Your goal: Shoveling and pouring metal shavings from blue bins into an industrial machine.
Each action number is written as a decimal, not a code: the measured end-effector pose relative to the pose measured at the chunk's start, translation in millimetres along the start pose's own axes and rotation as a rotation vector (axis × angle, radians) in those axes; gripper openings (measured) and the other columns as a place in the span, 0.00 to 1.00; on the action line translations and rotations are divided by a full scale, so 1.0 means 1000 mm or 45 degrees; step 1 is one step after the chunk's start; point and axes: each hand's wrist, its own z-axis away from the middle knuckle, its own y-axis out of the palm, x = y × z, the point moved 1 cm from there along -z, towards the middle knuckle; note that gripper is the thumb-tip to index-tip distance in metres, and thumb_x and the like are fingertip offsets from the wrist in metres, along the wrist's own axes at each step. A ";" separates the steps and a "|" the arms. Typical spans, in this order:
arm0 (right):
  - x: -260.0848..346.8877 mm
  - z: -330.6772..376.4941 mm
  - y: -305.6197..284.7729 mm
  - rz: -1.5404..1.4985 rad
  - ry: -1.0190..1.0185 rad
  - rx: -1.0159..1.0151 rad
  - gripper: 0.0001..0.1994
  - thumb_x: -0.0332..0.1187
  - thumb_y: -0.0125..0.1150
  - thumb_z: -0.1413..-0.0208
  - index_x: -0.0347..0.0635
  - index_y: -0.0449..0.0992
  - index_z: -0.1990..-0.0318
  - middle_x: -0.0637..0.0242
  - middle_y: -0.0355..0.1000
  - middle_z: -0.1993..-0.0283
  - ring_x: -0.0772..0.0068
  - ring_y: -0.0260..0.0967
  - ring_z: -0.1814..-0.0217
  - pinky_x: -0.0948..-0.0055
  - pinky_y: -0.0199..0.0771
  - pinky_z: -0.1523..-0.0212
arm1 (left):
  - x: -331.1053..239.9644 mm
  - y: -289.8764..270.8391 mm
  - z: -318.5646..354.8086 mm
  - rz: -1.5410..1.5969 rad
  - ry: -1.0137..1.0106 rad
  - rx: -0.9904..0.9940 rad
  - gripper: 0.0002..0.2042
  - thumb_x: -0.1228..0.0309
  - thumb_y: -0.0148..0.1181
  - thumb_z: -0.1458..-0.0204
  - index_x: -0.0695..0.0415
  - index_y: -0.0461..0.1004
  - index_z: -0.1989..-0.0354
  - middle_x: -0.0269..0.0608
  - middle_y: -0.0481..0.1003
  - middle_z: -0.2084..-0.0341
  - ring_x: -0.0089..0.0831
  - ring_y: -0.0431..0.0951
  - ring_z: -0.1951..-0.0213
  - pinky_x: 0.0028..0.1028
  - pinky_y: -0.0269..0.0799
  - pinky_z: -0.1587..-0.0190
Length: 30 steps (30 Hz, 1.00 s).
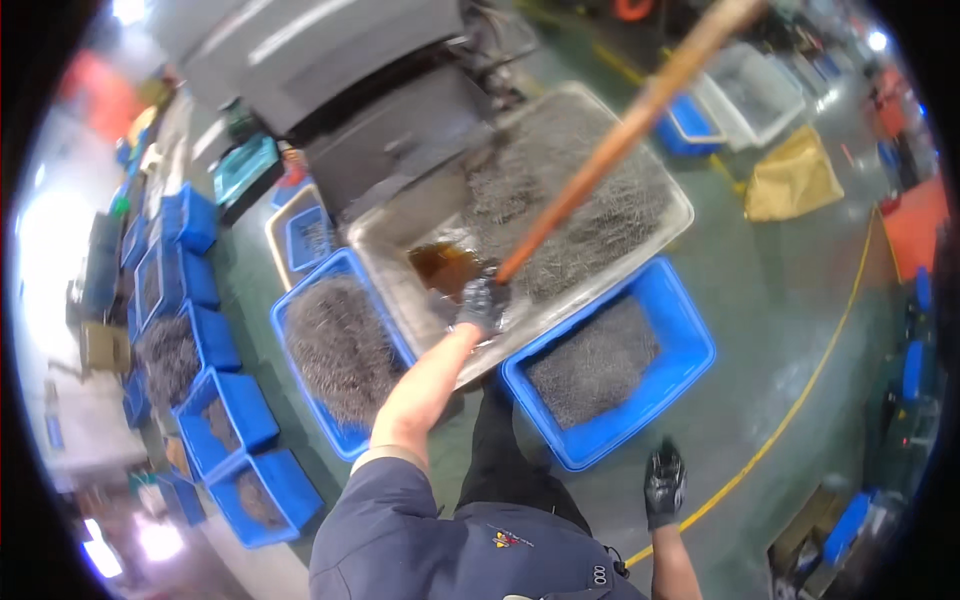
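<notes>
The left hand (483, 303), in a dark glove, is closing around the lower end of a long wooden handle (610, 155), which is slanting up and to the right across the view. That hand is hovering over the near part of a large pale tub (680, 222), just beside a patch of brown liquid (440, 265) that is pooling in its left portion. Thin grey pieces (590, 215), too fine to make out singly, are filling the far and right parts of the tub. The right hand (665, 487), also gloved, is hanging low over the green floor (780, 310), well apart from the handle; whether its fingers are curling or spreading, I cannot tell. Close by the tub's near edges, a left blue bin (352, 440) and a right blue bin (690, 345) are standing, both holding similar grey material. Farther left, a row of blue containers (245, 412) is lining the floor, several carrying dark contents. A big grey machine (300, 50) is standing beyond the tub, while a yellowish sack (795, 180) is lying to the right, near a curving yellow line (800, 400).
</notes>
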 end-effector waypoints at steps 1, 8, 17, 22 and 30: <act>0.023 -0.021 -0.026 0.283 -0.377 -0.209 0.22 0.36 0.57 0.43 0.40 0.67 0.41 0.57 0.66 0.40 0.55 0.64 0.40 0.58 0.61 0.40 | -0.043 0.026 0.004 -0.130 -0.172 -0.063 0.11 0.69 0.48 0.50 0.56 0.75 0.63 0.56 0.76 0.68 0.53 0.76 0.65 0.45 0.70 0.62; 0.207 -0.041 -0.176 0.697 -1.138 -0.542 0.27 0.34 0.61 0.51 0.41 0.67 0.41 0.52 0.70 0.47 0.49 0.68 0.46 0.51 0.65 0.45 | -0.321 -0.038 0.092 -0.355 0.342 0.263 0.07 0.73 0.54 0.60 0.59 0.75 0.72 0.54 0.74 0.72 0.51 0.75 0.65 0.43 0.70 0.60; 0.107 0.010 -0.068 -0.743 0.052 1.395 0.14 0.34 0.58 0.47 0.38 0.75 0.55 0.64 0.67 0.83 0.68 0.66 0.86 0.70 0.71 0.84 | -0.385 -0.150 0.207 -0.763 0.700 -0.305 0.21 0.72 0.44 0.50 0.61 0.68 0.46 0.54 0.71 0.54 0.46 0.73 0.53 0.39 0.68 0.48; 0.111 0.059 0.053 -0.678 0.067 0.551 0.07 0.30 0.56 0.49 0.44 0.63 0.72 0.69 0.59 0.86 0.72 0.59 0.89 0.69 0.61 0.91 | -0.301 -0.303 0.441 -0.569 0.101 -0.308 0.23 0.73 0.52 0.50 0.62 0.65 0.43 0.57 0.73 0.57 0.46 0.74 0.55 0.39 0.69 0.50; 0.201 0.223 0.120 -1.128 0.313 1.495 0.15 0.52 0.54 0.43 0.51 0.71 0.62 0.73 0.65 0.76 0.75 0.60 0.78 0.70 0.61 0.80 | -0.262 -0.501 1.039 -0.685 -2.094 -0.474 0.11 0.71 0.57 0.61 0.62 0.79 0.70 0.57 0.78 0.68 0.49 0.80 0.62 0.40 0.75 0.61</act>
